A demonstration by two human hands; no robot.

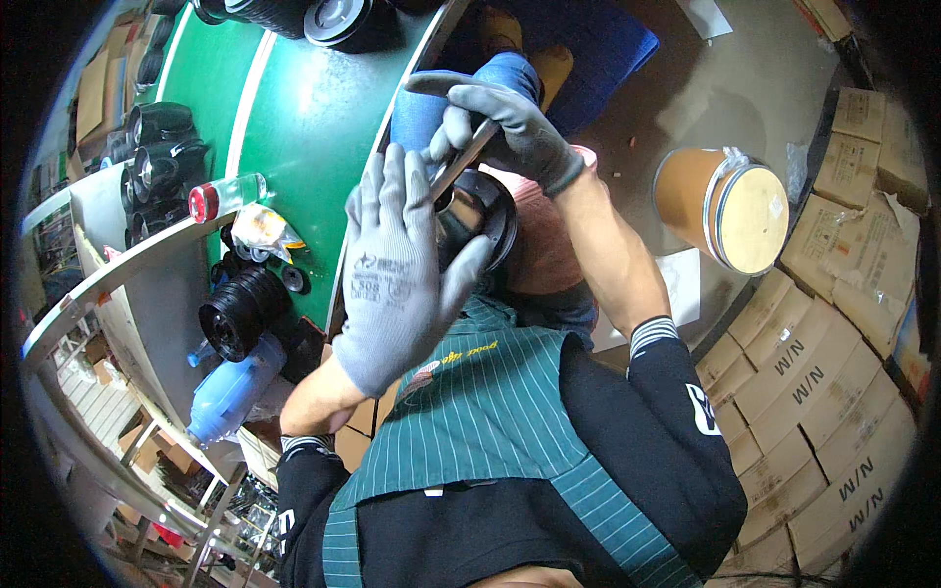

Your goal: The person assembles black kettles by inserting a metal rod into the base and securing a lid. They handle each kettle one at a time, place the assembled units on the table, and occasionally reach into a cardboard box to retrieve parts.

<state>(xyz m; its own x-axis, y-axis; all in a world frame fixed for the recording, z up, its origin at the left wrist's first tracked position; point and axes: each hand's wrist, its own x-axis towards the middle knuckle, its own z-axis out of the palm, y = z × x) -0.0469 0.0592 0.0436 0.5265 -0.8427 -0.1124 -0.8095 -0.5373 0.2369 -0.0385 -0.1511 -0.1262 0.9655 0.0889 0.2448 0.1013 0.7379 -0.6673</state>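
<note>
Striped green apron (461, 421) fabric covers the person's chest, worn over a black top (637, 451). Ahead of it, the grey-gloved left hand (392, 265) is spread wide, fingers straight and thumb apart, partly covering a shiny dark round vessel (459, 220); whether its palm touches is unclear. Gloved too, the right hand (505, 122) curls around a narrow metallic strip (465, 159) at the vessel's far side. The vessel sits just beside the green table (294, 127).

Grey gloves (387, 284) (dark print on one) cover the fingers (392, 186); black sleeves (676, 431), striped cuffs (654, 333), green pinstriped apron (480, 412).
</note>
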